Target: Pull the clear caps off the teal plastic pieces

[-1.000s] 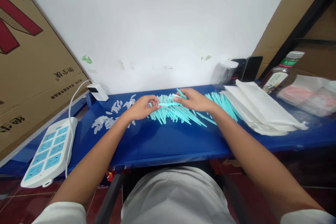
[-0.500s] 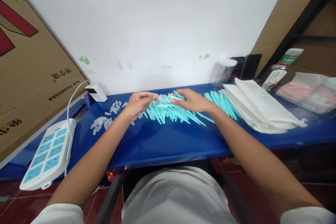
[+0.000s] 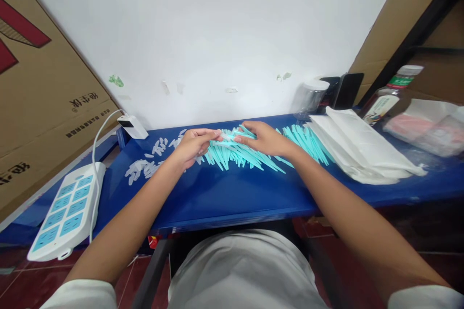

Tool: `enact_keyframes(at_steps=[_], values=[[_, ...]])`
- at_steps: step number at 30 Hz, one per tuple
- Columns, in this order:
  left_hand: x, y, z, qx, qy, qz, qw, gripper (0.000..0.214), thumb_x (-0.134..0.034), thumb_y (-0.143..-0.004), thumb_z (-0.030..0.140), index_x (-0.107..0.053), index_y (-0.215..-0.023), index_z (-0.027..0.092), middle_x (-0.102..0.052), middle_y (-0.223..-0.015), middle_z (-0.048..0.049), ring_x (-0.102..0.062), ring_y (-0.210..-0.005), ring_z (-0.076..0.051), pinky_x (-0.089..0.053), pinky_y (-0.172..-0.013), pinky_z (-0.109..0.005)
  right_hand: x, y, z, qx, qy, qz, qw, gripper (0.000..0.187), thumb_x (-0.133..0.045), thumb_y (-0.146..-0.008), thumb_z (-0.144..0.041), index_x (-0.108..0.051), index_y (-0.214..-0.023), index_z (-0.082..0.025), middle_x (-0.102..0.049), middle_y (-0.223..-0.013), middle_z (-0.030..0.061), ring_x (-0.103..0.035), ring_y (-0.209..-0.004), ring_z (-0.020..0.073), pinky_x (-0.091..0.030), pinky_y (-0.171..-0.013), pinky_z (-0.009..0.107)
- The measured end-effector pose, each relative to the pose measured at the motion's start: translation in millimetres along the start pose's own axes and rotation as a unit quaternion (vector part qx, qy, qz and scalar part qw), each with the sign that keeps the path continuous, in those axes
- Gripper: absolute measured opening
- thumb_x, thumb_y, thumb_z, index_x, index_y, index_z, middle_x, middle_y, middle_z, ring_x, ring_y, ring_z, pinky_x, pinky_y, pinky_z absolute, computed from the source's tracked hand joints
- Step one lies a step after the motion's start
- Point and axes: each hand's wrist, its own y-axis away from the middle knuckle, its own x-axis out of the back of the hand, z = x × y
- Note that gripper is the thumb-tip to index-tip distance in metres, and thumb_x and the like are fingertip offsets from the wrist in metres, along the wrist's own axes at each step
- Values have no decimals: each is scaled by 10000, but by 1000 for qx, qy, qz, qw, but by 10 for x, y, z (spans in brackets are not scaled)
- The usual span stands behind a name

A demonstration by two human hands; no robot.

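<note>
Teal stick (image 3: 229, 138) ran roughly left to right just above the heap of similar sticks (image 3: 250, 156) on the counter (image 3: 224, 198), gripped by fingers of the right hand (image 3: 266, 138), while the left hand (image 3: 194, 147) pinched a pale piece (image 3: 218, 138) by its left end.

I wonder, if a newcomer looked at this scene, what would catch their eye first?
Probably the heap of bright turquoise sticks in the middle of the blue table, where the left hand and right hand come together. Next might be the white power strip with blue socket panels at the near left, and the large cardboard box with red print along the left edge of the view.
</note>
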Motion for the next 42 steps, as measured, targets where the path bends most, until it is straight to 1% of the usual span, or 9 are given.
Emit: enact_keyframes(at_steps=[5,15,20,23,26,30,33,37,42], values=[[6,-8,-19,12,13,-6,1000,357,-870,-756,482,-808,-892,157,-783,-1000,-105,-281,-422,-3,-179,-408,-251,0,3,-1,6,-3,5,1000,416,-580,-973,-573,-417,-812,-226,-402,-757,-20,-350,-685,157,-266,-631,300],[14,-9,1,0,-7,16,1000,392,-876,-738,512,-822,-897,158,-764,-850,-83,-282,-413,-12,-164,-406,-263,-9,2,-20,0,-7,2,1000,417,-575,-973,-575,-419,-817,-221,-411,-761,-17,-360,-686,153,-267,-631,298],[-36,16,7,8,-21,8,1000,403,-895,-702,511,-830,-898,166,-781,-901,-101,-294,-417,-19,-153,-412,-263,-37,8,-14,19,-14,2,1000,428,-562,-975,-594,-421,-828,-218,-421,-788,-13,-382,-713,155,-284,-650,295],[-95,40,5,-9,-47,14,999,412,-922,-666,506,-834,-871,159,-738,-732,-64,-311,-425,-35,-184,-432,-264,-56,14,-56,18,-19,2,1000,425,-556,-983,-590,-419,-826,-220,-416,-780,-16,-373,-703,153,-282,-649,297],[-146,61,4,-44,-71,27,996,390,-938,-655,489,-834,-828,155,-664,-604,-26,-416,-474,-72,-274,-476,-262,-78,13,-95,13,-34,-4,999,419,-508,-1018,-571,-400,-810,-224,-427,-756,-19,-390,-688,152,-289,-643,297],[-152,49,-33,-97,-78,23,992,333,-927,-686,463,-838,-816,170,-741,-763,-51,-570,-638,-128,-404,-581,-262,-111,3,-100,11,-39,6,999,413,-456,-1051,-548,-381,-804,-225,-448,-727,-25,-405,-656,143,-291,-628,293],[-128,25,-75,-126,-94,14,987,321,-915,-705,464,-844,-829,176,-767,-833,-63,-626,-740,-162,-461,-664,-274,-128,-3,-92,12,-30,11,999,404,-465,-1051,-546,-406,-819,-220,-467,-730,-26,-415,-652,141,-296,-626,293],[-111,14,-97,-134,-109,13,985,327,-906,-717,470,-846,-847,175,-778,-849,-67,-654,-781,-183,-487,-700,-282,-133,-4,-83,4,-26,8,1000,391,-467,-1050,-547,-468,-854,-209,-497,-731,-21,-440,-658,147,-310,-635,293],[-105,16,-101,-126,-114,13,985,381,-901,-705,519,-840,-839,168,-788,-871,-79,-669,-812,-202,-498,-728,-296,-150,-4,-61,4,-29,10,1000,398,-476,-1046,-558,-471,-856,-208,-503,-736,-23,-441,-655,144,-308,-636,290]])
